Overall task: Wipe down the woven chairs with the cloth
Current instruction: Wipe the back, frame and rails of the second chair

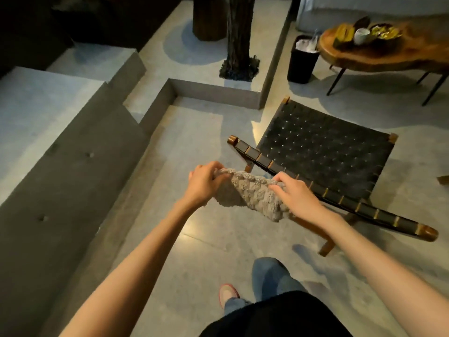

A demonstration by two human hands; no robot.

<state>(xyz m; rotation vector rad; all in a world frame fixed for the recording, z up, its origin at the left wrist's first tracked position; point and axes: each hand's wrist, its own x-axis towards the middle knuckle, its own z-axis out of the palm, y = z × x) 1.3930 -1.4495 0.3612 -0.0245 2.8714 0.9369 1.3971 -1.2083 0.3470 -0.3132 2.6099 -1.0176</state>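
Note:
A grey textured cloth [245, 194] hangs in the air between both hands. My left hand [202, 183] grips its left end, and my right hand [295, 198] pinches its right end. Just beyond and to the right stands a low chair with a dark woven seat [325, 147] and a woven back rail on a wooden frame [340, 198]. The cloth is held in front of the chair's back rail, apart from the seat. My right hand overlaps the rail in view; whether it touches it is unclear.
Concrete steps [73, 147] rise on the left. A dark post [239, 37] and a wooden stump [210, 19] stand at the back. A black bin [302, 62] sits beside a round wooden table [388, 49] holding bowls at the upper right. My legs and a shoe [228, 294] show below.

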